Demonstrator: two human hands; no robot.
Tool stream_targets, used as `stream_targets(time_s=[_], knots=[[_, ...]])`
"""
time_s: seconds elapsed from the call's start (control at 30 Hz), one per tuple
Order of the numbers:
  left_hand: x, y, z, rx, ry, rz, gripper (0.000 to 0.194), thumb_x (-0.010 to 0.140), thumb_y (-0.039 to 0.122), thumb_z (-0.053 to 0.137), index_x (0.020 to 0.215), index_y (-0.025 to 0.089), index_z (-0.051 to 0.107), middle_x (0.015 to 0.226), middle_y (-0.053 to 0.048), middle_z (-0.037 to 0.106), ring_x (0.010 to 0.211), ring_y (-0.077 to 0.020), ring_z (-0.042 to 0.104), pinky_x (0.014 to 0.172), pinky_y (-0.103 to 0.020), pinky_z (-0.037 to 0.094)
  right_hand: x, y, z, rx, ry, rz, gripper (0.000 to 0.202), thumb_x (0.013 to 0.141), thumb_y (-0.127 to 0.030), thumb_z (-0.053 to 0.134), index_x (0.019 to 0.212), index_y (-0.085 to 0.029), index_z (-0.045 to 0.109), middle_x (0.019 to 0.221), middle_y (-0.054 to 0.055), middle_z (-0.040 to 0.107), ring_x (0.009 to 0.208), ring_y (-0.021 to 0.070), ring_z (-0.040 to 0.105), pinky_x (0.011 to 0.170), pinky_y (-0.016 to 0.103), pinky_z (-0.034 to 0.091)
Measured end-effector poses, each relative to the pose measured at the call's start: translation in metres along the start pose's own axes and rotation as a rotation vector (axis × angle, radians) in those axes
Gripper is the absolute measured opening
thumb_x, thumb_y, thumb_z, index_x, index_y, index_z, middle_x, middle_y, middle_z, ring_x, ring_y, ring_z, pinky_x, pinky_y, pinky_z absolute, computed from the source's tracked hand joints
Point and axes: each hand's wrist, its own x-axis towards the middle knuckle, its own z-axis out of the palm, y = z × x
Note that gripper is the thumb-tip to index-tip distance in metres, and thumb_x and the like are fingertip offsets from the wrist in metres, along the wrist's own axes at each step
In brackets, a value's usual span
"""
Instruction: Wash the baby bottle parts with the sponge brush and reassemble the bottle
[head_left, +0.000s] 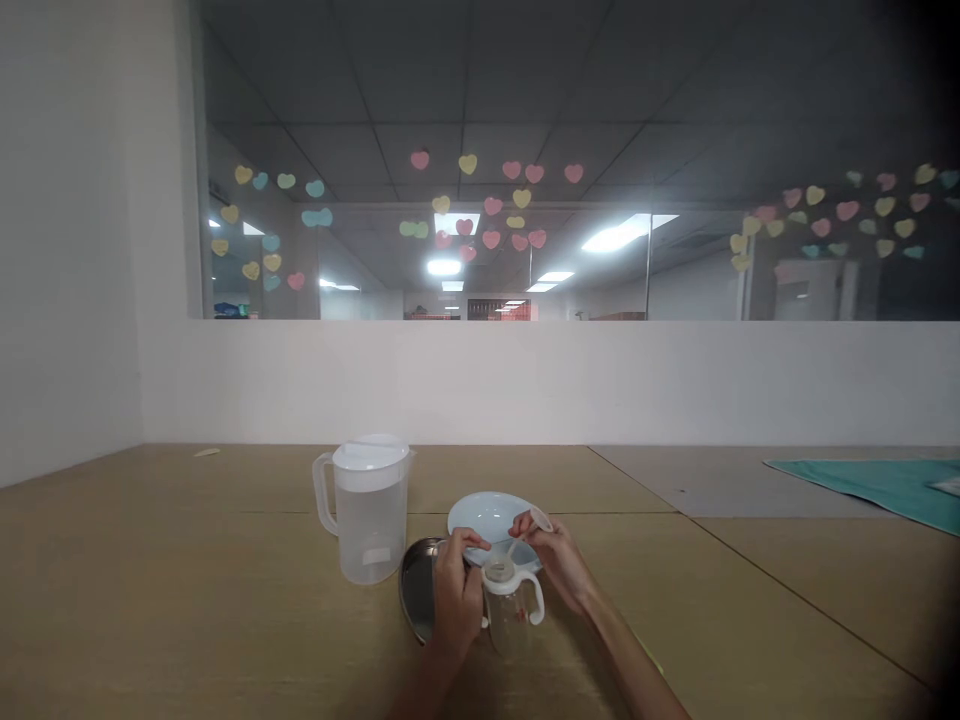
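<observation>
A clear bottle [510, 622] with a white collar and two white side handles stands upright on the table, its mouth uncovered. My left hand [457, 590] is closed around the bottle's left handle, which it mostly hides. Above the mouth, my right hand [556, 555] pinches a small white spoon [540, 519]. The spoon's rounded end points up and its thin end slants down toward the bottle's opening. Behind both hands lies a pale blue plate [491, 512]. A dark metal tray [417, 590] sits beside my left hand, partly covered by it.
A translucent lidded pitcher [371, 530] stands left of the tray. At the far right a teal cloth [885, 485] lies on the table [225, 620]. A low white wall [480, 380] with a window above closes off the table's back. A small pale scrap [207, 452] lies near the back left.
</observation>
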Motion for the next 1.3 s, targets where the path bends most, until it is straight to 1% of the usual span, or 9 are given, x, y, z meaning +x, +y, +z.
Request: stream_targets(time_s=[0.1, 0.23, 0.5, 0.7, 0.77, 0.93, 1.1, 1.2, 1.3], knots=[[0.004, -0.008, 0.001, -0.103, 0.157, -0.098, 0.016, 0.062, 0.014, 0.036, 0.071, 0.018, 0.049, 0.067, -0.001, 0.057, 0.065, -0.0164, 0.053, 0.066, -0.026, 0.039, -0.001, 0.002, 0.001, -0.134, -0.079, -0.012, 0.007, 0.048, -0.017, 0.048, 0.053, -0.016, 0.053, 0.069, 0.002, 0.057, 0.07, 0.0145, 0.048, 0.064, 0.024, 0.034], [0.003, -0.012, 0.001, -0.139, 0.109, -0.151, 0.013, 0.062, 0.013, 0.035, 0.064, 0.018, 0.047, 0.058, 0.0, 0.053, 0.058, -0.0153, 0.049, 0.059, -0.025, 0.036, -0.005, 0.002, 0.009, -0.278, -0.224, 0.021, 0.01, 0.048, -0.019, 0.045, 0.052, -0.016, 0.053, 0.068, 0.002, 0.057, 0.065, 0.0135, 0.045, 0.059, 0.024, 0.031], [-0.004, 0.011, -0.003, 0.171, -0.178, 0.207, 0.018, 0.062, 0.015, 0.038, 0.078, 0.018, 0.046, 0.077, -0.004, 0.053, 0.074, -0.0187, 0.048, 0.067, -0.029, 0.033, -0.007, 0.01, 0.013, -0.4, -0.246, -0.103, 0.013, 0.062, -0.024, 0.049, 0.051, -0.016, 0.051, 0.057, 0.0, 0.051, 0.06, 0.0129, 0.046, 0.059, 0.024, 0.035], [-0.007, 0.013, -0.003, 0.421, -0.215, 0.326, 0.02, 0.056, 0.013, 0.041, 0.075, 0.019, 0.038, 0.072, -0.003, 0.048, 0.068, -0.0188, 0.043, 0.063, -0.029, 0.028, -0.007, 0.016, 0.01, -0.489, -0.081, -0.175, 0.018, 0.064, -0.028, 0.047, 0.057, -0.016, 0.058, 0.06, 0.002, 0.055, 0.062, 0.0149, 0.049, 0.06, 0.025, 0.037], [-0.007, 0.008, -0.006, 0.455, -0.183, 0.271, 0.018, 0.058, 0.011, 0.04, 0.073, 0.019, 0.038, 0.071, -0.003, 0.048, 0.068, -0.0187, 0.043, 0.064, -0.029, 0.029, -0.008, 0.017, 0.011, -0.498, -0.032, -0.205, 0.02, 0.064, -0.029, 0.045, 0.055, -0.016, 0.058, 0.059, 0.002, 0.055, 0.062, 0.0154, 0.049, 0.061, 0.026, 0.037], [-0.004, -0.008, -0.02, 0.624, -0.062, -0.044, 0.021, 0.066, 0.001, 0.035, 0.073, 0.019, 0.043, 0.072, -0.003, 0.053, 0.07, -0.0177, 0.048, 0.066, -0.027, 0.03, -0.01, 0.018, 0.011, -0.53, 0.023, -0.281, 0.027, 0.059, -0.023, 0.038, 0.056, -0.017, 0.064, 0.066, 0.006, 0.062, 0.071, 0.0192, 0.056, 0.07, 0.029, 0.041], [0.001, -0.012, -0.027, 0.767, -0.283, -0.28, 0.022, 0.066, 0.0, 0.039, 0.071, 0.019, 0.049, 0.076, -0.001, 0.06, 0.076, -0.0165, 0.054, 0.064, -0.025, 0.029, -0.011, 0.016, 0.009, -0.611, 0.099, -0.354, 0.027, 0.064, -0.023, 0.038, 0.057, -0.018, 0.064, 0.061, 0.005, 0.062, 0.067, 0.0191, 0.057, 0.068, 0.03, 0.042], [0.002, -0.009, -0.026, 0.818, -0.387, -0.314, 0.02, 0.069, 0.002, 0.041, 0.073, 0.019, 0.052, 0.081, -0.001, 0.062, 0.083, -0.0165, 0.056, 0.067, -0.025, 0.031, -0.013, 0.015, 0.008, -0.666, 0.14, -0.438, 0.026, 0.069, -0.023, 0.04, 0.059, -0.017, 0.063, 0.059, 0.004, 0.061, 0.065, 0.018, 0.056, 0.066, 0.029, 0.041], [0.002, -0.009, -0.025, 0.83, -0.419, -0.312, 0.019, 0.075, 0.007, 0.04, 0.074, 0.019, 0.054, 0.086, -0.002, 0.063, 0.088, -0.0169, 0.056, 0.07, -0.025, 0.033, -0.014, 0.015, 0.007, -0.702, 0.167, -0.507, 0.026, 0.073, -0.022, 0.041, 0.06, -0.017, 0.063, 0.057, 0.003, 0.059, 0.063, 0.0171, 0.056, 0.064, 0.028, 0.041]])
